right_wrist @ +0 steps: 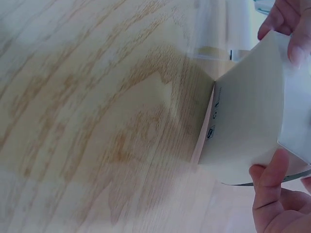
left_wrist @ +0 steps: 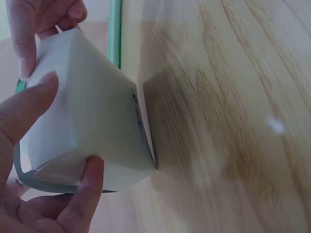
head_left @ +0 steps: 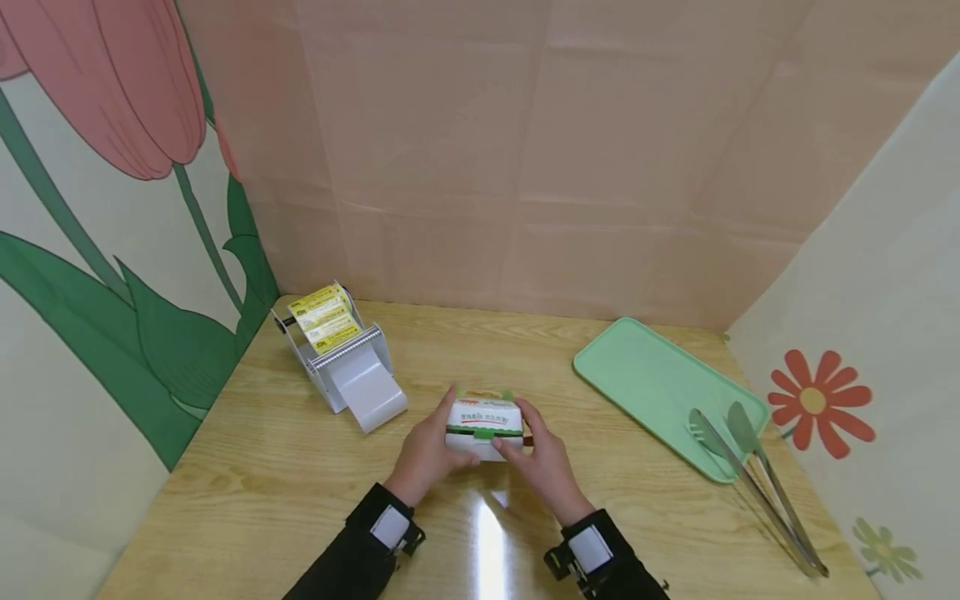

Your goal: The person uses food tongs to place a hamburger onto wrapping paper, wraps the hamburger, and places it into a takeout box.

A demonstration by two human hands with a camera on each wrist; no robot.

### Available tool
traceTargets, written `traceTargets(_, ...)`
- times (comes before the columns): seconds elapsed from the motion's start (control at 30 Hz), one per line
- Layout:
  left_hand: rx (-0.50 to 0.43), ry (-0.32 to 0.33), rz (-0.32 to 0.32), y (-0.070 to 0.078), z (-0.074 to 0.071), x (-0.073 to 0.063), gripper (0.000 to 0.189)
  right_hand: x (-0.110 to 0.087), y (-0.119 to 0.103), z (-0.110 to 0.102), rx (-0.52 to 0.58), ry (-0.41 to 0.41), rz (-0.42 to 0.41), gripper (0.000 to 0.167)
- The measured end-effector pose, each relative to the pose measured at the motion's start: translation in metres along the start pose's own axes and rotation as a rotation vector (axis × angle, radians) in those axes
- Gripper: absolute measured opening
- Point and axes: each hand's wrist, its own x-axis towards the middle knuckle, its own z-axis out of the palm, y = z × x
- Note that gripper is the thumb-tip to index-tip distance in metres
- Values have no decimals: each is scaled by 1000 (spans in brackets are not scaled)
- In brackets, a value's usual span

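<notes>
A white and green paper food box (head_left: pixel 484 425) with printing on its lid is held between both hands at the table's middle. My left hand (head_left: pixel 431 452) grips its left side, thumb at the front. My right hand (head_left: pixel 546 468) holds the opposite side, its thumb near the green front tab. The lid looks closed. Seen from the left wrist, the box (left_wrist: pixel 107 111) is tilted, its plain underside showing and its far lower edge close over the wood. The right wrist view shows small dark print on the underside of the box (right_wrist: pixel 243 107).
To the left stands a metal label dispenser (head_left: pixel 360 375) with a roll of yellow and white labels (head_left: pixel 326 319) and a backing strip hanging forward. On the right lies a light green tray (head_left: pixel 637 375); metal tongs (head_left: pixel 780 504) rest across its near corner. A pink backdrop (head_left: pixel 510 167) rises behind the table.
</notes>
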Motion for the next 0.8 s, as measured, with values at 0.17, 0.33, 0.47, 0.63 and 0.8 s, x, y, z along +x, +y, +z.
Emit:
traceTargets(0.17,87,-3,86,0,-1,-1,118,0,1,1,-1,10,3,70)
traceTargets(0.33,143,10,119,3,-2,-2,109,1,-1,1,-13,15,22,71)
traceTargets(0.47,160,31,149,4,-1,-2,104,0,-2,1,-22,21,33,71)
traceTargets(0.63,198,44,184,2,1,-2,105,0,-5,3,-62,58,0,69)
traceTargets(0.8,226,50,202,0,3,-1,102,-2,-8,4,-141,97,-21,67)
